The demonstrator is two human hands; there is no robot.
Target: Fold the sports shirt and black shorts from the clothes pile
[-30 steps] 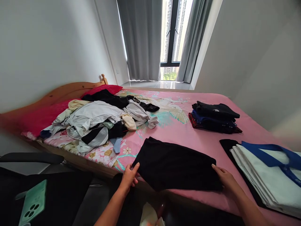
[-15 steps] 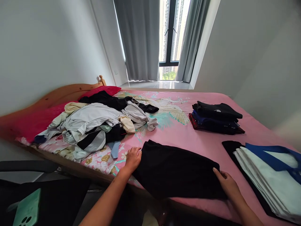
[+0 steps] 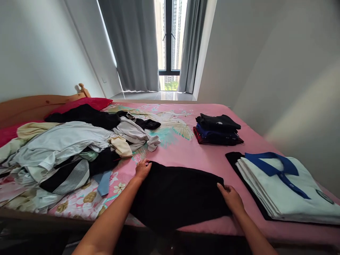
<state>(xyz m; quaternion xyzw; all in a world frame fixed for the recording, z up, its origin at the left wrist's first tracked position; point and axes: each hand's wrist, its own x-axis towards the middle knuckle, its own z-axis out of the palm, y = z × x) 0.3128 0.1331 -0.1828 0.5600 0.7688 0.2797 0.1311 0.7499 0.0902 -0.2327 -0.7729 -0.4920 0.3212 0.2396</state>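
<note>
A folded black garment lies spread at the front edge of the bed, its lower part hanging slightly over the side. I cannot make out which kind of garment it is. My left hand pinches its far left corner. At the right end, my right hand grips the edge between thumb and fingers. To the right lies a neat stack of white folded shirts, the top one with a blue collar, on something black.
A loose heap of clothes covers the left side of the bed. Farther back at right stands a folded dark stack. The pink bedspread shows between them. A wooden headboard is at left, and grey curtains flank the window.
My view has turned to the right, so everything sits farther left in the picture. Both hands keep hold of the black garment, which has changed shape a little along its front edge.
</note>
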